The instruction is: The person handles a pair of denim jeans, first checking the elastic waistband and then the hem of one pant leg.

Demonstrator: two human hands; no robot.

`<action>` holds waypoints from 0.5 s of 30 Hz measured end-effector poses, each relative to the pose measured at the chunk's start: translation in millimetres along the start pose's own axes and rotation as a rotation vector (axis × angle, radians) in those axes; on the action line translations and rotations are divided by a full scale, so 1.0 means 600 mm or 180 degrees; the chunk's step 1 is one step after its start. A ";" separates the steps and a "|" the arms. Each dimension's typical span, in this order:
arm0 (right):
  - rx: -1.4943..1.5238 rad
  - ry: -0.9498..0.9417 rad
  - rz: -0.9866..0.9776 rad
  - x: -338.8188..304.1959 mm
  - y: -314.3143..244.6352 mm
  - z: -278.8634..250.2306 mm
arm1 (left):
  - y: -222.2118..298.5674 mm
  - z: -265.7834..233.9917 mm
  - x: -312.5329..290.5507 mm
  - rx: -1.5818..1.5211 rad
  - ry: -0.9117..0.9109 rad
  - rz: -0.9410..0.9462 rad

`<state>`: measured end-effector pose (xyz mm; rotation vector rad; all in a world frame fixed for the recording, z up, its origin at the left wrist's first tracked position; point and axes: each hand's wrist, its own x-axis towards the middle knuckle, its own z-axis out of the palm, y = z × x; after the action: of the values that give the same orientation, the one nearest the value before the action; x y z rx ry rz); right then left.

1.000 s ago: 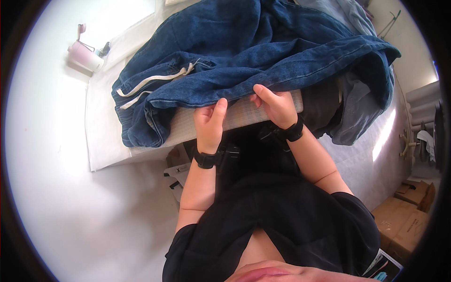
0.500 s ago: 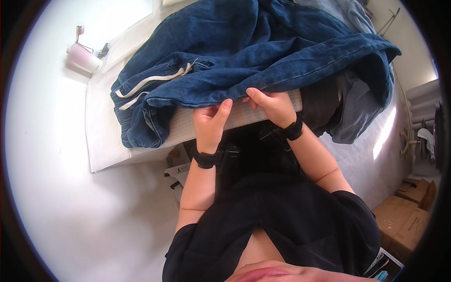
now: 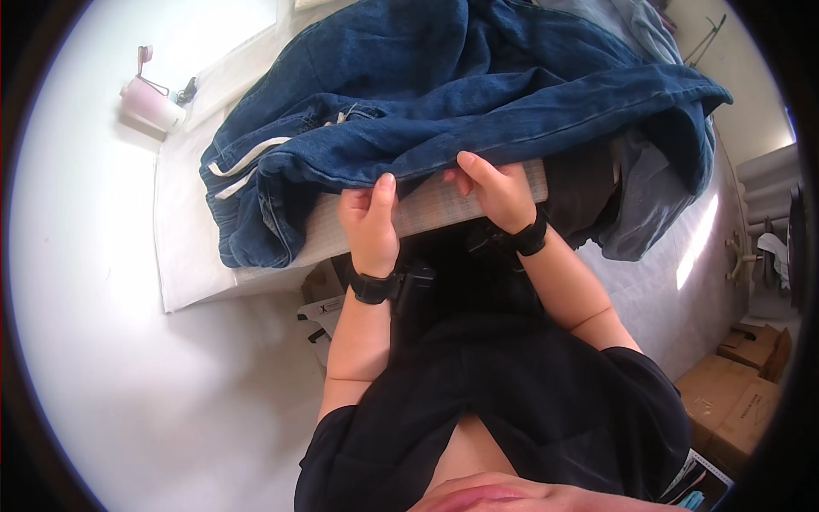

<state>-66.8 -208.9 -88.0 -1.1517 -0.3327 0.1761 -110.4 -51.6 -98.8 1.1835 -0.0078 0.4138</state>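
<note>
Blue denim [image 3: 409, 111]: heaped over the worktop in front of you, its near edge running across, just above both your hands; the far part goes out of view at the top.
Left hand [image 3: 372, 224]: at the near denim edge, your thumb lying over it and your fingers curled beneath, pinching the fabric.
Right hand [image 3: 502, 194]: to the right of your left hand and apart from it, thumb tip on the same edge, fingers bent below; you cannot tell here whether they press together on the fabric.
Drawstring [image 3: 256, 154]: cream, its loose ends lying on the denim, left of your left hand.
Bands [image 3: 372, 288]: black, one around each of your wrists.
Checked cloth [image 3: 426, 213]: pale, at the worktop's near edge, under the denim and behind your hands.
Worktop [image 3: 192, 239]: white, bare at its left corner.
Cup [image 3: 152, 104]: pink and white, with a strap, beyond that corner.
Grey cloth [image 3: 653, 205]: hanging below the denim, on your right.
Boxes [image 3: 725, 392]: brown cardboard, low at far right.
</note>
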 end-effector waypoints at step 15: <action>0.0022 0.0092 0.0065 0.001 0.002 -0.004 | 0.007 -0.014 0.002 0.0201 -0.0614 -0.0282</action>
<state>-65.2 -209.9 -89.8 -1.1502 -0.2947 0.1782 -112.2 -42.3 -98.0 1.2777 -0.1097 0.2223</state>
